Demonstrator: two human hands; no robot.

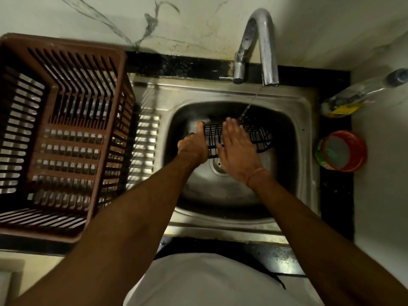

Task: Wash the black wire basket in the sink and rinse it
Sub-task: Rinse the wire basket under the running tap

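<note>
Head view: no writing is legible; the yellow label on the clear bottle (353, 98) at the counter's right edge is blurred. One black wire basket (249, 134) sits inside the steel sink (304, 120), partly hidden by both hands, under the tap (262, 47)'s stream. The left hand (194, 146) grips its left end; the right hand (235, 149) lies flat, fingers straight, across it. One brown crate (61, 133) stands left, one red-rimmed tub (342, 150) right.

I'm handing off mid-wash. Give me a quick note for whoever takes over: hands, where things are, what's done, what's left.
Left hand grips the left end of the black wire basket, holding it over the sink bowl.
Right hand lies flat on the basket, fingers straight, rubbing it.
Faucet is running; the thin stream lands at the basket's far edge.
Done: basket under water. Whether it was soaped cannot be told.
Left: finish rubbing, rinse all sides.
</note>
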